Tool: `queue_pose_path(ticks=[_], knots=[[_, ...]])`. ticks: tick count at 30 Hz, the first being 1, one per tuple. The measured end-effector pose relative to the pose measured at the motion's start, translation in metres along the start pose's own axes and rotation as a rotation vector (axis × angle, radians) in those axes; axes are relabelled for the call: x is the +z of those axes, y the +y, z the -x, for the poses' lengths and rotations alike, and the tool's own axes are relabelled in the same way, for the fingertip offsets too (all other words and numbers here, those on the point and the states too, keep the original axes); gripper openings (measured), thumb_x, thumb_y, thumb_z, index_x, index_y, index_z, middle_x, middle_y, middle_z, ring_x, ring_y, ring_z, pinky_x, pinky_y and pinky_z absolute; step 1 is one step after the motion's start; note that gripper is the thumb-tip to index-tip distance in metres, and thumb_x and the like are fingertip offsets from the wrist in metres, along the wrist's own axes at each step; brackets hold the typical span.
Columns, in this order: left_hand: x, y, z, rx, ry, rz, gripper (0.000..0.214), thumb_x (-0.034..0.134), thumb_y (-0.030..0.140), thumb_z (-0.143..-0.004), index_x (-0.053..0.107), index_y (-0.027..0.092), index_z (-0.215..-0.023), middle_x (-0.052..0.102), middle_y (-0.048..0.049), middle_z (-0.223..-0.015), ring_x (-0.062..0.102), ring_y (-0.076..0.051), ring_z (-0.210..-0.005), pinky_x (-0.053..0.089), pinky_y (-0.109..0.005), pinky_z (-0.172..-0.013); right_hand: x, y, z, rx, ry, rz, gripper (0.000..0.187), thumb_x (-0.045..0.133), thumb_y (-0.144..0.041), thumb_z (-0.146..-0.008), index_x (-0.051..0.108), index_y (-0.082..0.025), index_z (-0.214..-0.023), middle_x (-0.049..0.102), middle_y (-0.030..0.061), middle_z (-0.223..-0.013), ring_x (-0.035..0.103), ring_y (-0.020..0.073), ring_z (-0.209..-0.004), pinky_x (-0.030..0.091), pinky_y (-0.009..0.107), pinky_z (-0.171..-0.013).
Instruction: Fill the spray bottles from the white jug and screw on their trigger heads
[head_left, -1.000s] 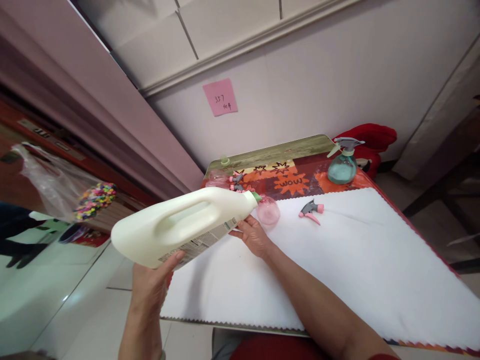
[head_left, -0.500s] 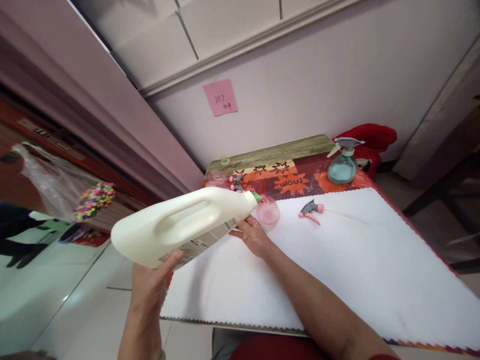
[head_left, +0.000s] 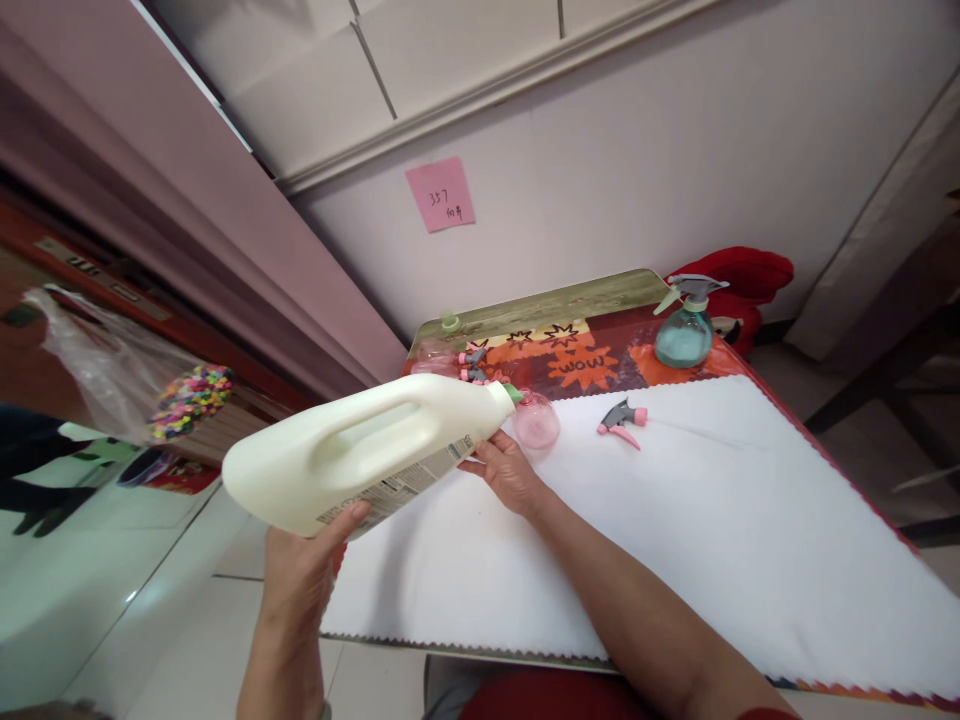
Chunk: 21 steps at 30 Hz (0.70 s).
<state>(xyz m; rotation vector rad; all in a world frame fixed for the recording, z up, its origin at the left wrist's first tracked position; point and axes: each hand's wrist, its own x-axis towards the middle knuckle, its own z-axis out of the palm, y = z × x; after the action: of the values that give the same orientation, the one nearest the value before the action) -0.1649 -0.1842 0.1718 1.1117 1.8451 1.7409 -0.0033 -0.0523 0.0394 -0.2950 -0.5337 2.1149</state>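
Note:
A large cream detergent jug [head_left: 375, 440] is tipped, its green spout at the mouth of a pink transparent spray bottle [head_left: 537, 428]. My left hand [head_left: 315, 545] grips the jug's bottom end, thumb over the label. Near the neck, my right hand [head_left: 504, 470] holds the jug from below, its fingers partly hidden behind it. To the right of the pink bottle, a grey and pink spray trigger [head_left: 623, 422] lies on the white mat with its thin tube stretched out. Whether liquid flows from the spout I cannot make out.
A teal spray bottle [head_left: 684, 338] stands at the table's back right. More pink spray bottles [head_left: 439, 357] lie at the back left, near a small green cap [head_left: 449, 322]. A plastic bag [head_left: 105, 350] hangs at the left. The white mat [head_left: 600, 540] covers the table's front.

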Motion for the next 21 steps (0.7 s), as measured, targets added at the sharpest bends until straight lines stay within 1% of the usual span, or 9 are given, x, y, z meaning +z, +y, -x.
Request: queue_pose_path(ticks=[6,10,15,18,21], knots=[[0.0012,-0.0002,0.0004,-0.025,0.020,0.056,0.071,0.093,0.022,-0.056,0.069,0.020,-0.122,0.072,-0.0093,-0.125,0.067,-0.027,-0.116,0.056,-0.036,-0.099,0.0004,-0.0004,0.0003,0.000,0.005,0.002,0.044,0.091,-0.041,-0.064,0.071,-0.023,-0.099,0.076,0.0024,-0.102,0.070,0.0214,-0.095,0.058,0.043,-0.089],[0.0037,0.0033,0.0017,-0.031,0.032,0.053,0.072,0.093,0.023,-0.055,0.069,0.020,-0.123,0.074,-0.0088,-0.120,0.068,-0.027,-0.114,0.057,-0.034,-0.096,0.0007,-0.0003,0.0007,0.003,0.003,0.004,0.044,0.091,-0.041,-0.065,0.071,-0.023,-0.099,0.076,0.0025,-0.102,0.070,0.0212,-0.095,0.058,0.043,-0.090],[0.0060,0.0072,0.0029,-0.013,0.004,0.056,0.070,0.092,0.023,-0.058,0.069,0.020,-0.123,0.074,-0.0083,-0.119,0.068,-0.026,-0.112,0.056,-0.034,-0.097,0.0008,0.0005,0.0004,0.004,0.007,-0.006,0.044,0.091,-0.041,-0.064,0.071,-0.023,-0.100,0.076,0.0015,-0.100,0.070,0.0203,-0.093,0.059,0.041,-0.087],[0.0047,0.0053,0.0021,-0.010,0.000,0.045,0.068,0.092,0.023,-0.059,0.069,0.020,-0.123,0.074,-0.0078,-0.120,0.068,-0.025,-0.112,0.055,-0.032,-0.098,0.0011,0.0005,0.0006,0.002,0.009,-0.007,0.044,0.091,-0.041,-0.064,0.071,-0.023,-0.099,0.076,0.0020,-0.101,0.070,0.0205,-0.094,0.058,0.042,-0.088],[0.0035,0.0033,0.0011,-0.023,0.013,0.033,0.070,0.093,0.024,-0.057,0.069,0.019,-0.123,0.074,-0.0081,-0.119,0.068,-0.025,-0.113,0.054,-0.034,-0.099,0.0013,0.0000,0.0011,-0.001,0.002,0.009,0.044,0.091,-0.041,-0.065,0.070,-0.023,-0.099,0.076,0.0031,-0.102,0.070,0.0214,-0.095,0.058,0.043,-0.090]])
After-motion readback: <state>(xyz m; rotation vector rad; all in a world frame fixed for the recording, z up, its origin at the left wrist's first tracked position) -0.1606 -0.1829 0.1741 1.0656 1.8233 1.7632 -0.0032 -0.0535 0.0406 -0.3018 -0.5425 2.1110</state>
